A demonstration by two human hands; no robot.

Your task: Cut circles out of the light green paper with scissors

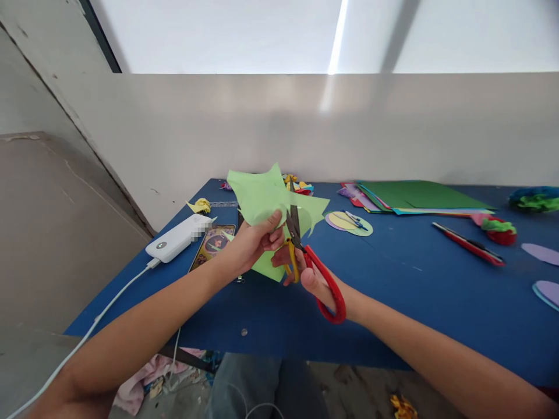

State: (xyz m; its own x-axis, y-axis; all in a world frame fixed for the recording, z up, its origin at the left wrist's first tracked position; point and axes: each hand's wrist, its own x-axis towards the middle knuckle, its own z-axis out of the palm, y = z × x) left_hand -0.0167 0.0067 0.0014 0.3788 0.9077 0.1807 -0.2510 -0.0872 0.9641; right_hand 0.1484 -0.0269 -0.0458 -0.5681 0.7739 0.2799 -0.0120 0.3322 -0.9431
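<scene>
A light green sheet of paper [257, 195] with jagged, cut edges is pinched in my left hand [264, 235], thumb on top. My right hand [312, 279] grips scissors [323, 279] with one red and one yellow handle loop. Their dark blades stand apart, pointing away from me, with the paper between them. Part of the green paper hangs below my hands, over the blue table. My fingers partly hide where the blades meet the paper.
Left on the blue table [371, 320] lie a white power bank [179, 237] with a cable and a patterned card [213, 244]. Paper ovals [338, 220], a stack of coloured sheets [428, 195], a red pen [469, 244] and a red-green pompom [500, 231] lie to the right. A wall stands behind.
</scene>
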